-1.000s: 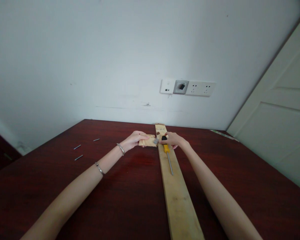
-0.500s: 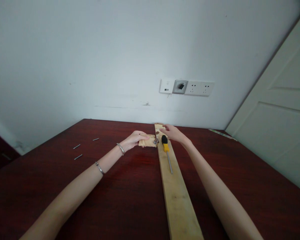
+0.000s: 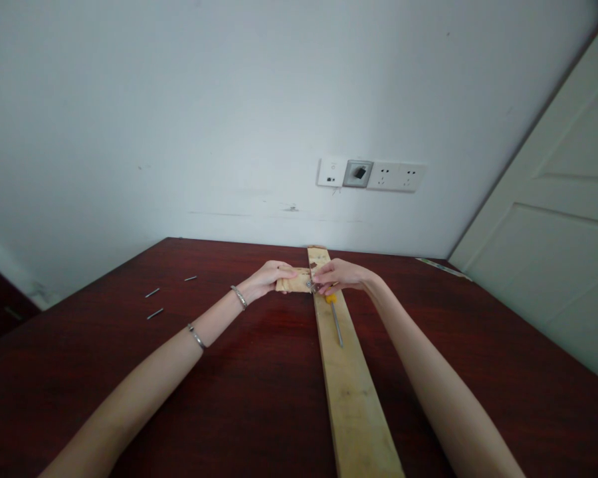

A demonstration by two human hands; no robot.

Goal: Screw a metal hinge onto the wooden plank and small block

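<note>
My left hand is closed around a short block of pale wood, thumb on top. At the block's right end is a small metal bracket, partly covered by fingers. My right hand has its fingers bent and pinched on that bracket; the fingertips hide most of it. Beneath both lies a long wooden plank, with the block's end at its left edge. On the plank rests a screwdriver with a yellow and black handle, its upper handle hidden under my right hand.
Several loose screws or nails, such as one, lie at the left on the dark red table. A white wall with sockets stands behind. At the back right lies a thin strip, beside a white door.
My right hand has moved down and left from above the screwdriver's handle onto the bracket, now covering the handle's black end. My left hand keeps holding the block in nearly the same place.
</note>
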